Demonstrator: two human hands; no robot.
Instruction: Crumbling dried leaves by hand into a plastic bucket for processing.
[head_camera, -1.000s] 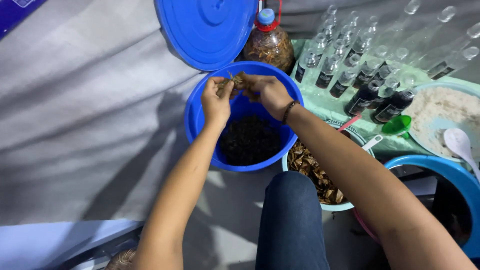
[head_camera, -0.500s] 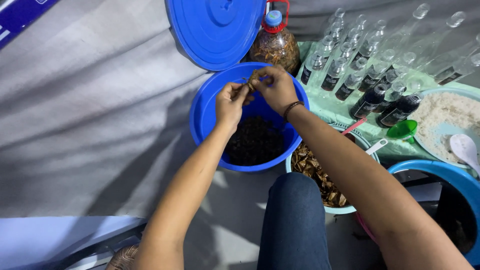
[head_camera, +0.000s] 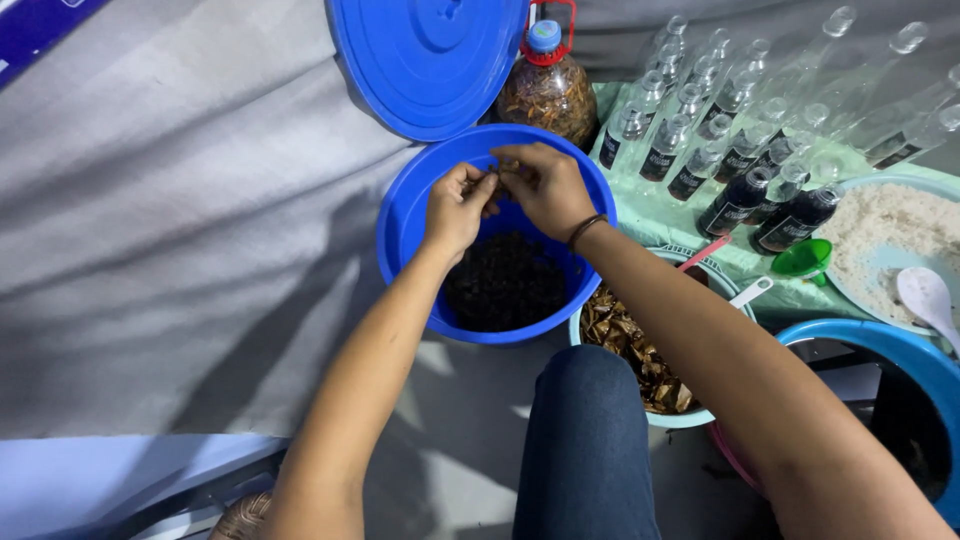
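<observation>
Small brown piece (head_camera: 503, 172), too little to identify, sits pinched between the fingertips of both hands above the far rim of the blue bucket (head_camera: 400, 230). The left hand (head_camera: 455, 205) and the right hand (head_camera: 545, 190) meet there fingertip to fingertip, fingers pressed together on the piece rather than spread; the left comes in from the near left, the right from the near right, so the piece lies straight ahead of both grips and about equally close to each. Its long axis cannot be told, since the fingers cover most of it. Directly below and toward the person lies the dark heap (head_camera: 505, 285) in the bottom of the bucket, well under the hands and not touched by them. A dark band (head_camera: 583, 229) circles the right wrist. The blue lid (head_camera: 430, 60) leans upright just behind the bucket, with a plastic bottle (head_camera: 548, 90) of brown contents beside it. To the right of the bucket, touching its wall, stands a pale bowl of brown husks (head_camera: 625, 345); beyond it are rows of small glass bottles (head_camera: 700, 130), a green funnel (head_camera: 803, 260) and a plate of white grains (head_camera: 895, 235) with a white spoon (head_camera: 928, 297).
</observation>
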